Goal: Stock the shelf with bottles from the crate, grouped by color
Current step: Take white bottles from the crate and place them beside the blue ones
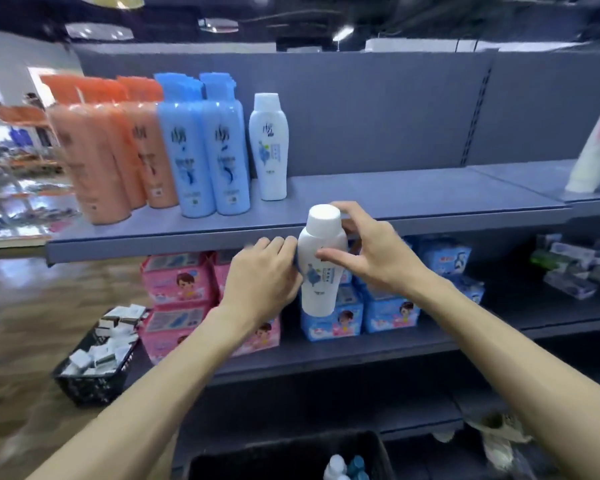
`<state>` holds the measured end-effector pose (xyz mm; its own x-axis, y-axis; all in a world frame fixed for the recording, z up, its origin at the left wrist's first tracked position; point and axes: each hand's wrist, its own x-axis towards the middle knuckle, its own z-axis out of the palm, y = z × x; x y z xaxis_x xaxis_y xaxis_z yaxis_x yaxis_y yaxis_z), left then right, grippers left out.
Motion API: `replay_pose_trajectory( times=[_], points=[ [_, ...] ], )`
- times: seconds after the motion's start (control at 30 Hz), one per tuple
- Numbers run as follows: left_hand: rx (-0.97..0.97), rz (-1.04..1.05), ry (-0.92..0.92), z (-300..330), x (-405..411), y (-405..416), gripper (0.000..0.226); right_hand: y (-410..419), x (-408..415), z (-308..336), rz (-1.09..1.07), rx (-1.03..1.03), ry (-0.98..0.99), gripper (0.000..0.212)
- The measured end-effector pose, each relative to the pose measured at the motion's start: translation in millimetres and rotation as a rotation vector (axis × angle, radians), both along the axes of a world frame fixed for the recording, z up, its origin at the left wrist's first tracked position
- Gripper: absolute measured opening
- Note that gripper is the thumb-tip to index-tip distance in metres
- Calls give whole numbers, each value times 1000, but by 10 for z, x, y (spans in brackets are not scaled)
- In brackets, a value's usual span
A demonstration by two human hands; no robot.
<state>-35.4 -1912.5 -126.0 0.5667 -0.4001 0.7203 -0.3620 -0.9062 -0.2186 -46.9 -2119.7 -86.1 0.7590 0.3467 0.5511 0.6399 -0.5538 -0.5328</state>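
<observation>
A white bottle [319, 268] with a blue label hangs upright in front of the shelf edge [153, 245]. My left hand [262, 275] grips its left side. My right hand [364, 247] holds its right side, thumb across the front and fingers behind the neck. On the shelf stand several orange bottles [101, 161], two blue bottles [208, 157] and one white bottle [270, 147], grouped left to right. The black crate [291, 455] sits at the bottom of the view with bottle tops [347, 467] showing in it.
The shelf right of the white bottle is bare up to a leaning white package [594, 154]. Pink packs [177, 289] and blue packs [388, 306] fill the lower shelf. A black basket [94, 375] of small white boxes sits on the floor at left.
</observation>
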Motion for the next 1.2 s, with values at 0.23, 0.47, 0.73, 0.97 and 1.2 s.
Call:
replay_pose_trajectory(
  times=[0.23, 0.47, 0.73, 0.97, 1.2],
  points=[
    [40, 54, -151, 705, 44, 166, 19, 127, 154, 874, 55, 37, -93, 57],
    [23, 149, -192, 1159, 257, 273, 22, 357, 485, 1387, 87, 29, -112, 56],
    [41, 289, 36, 1156, 401, 341, 16, 574, 880, 1283, 67, 65, 68, 48],
    [11, 297, 59, 1083, 447, 399, 21, 653, 935, 1193, 38, 77, 154, 54],
    [69, 295, 85, 937, 459, 450, 35, 656, 834, 665, -96, -89, 232, 74]
  ],
)
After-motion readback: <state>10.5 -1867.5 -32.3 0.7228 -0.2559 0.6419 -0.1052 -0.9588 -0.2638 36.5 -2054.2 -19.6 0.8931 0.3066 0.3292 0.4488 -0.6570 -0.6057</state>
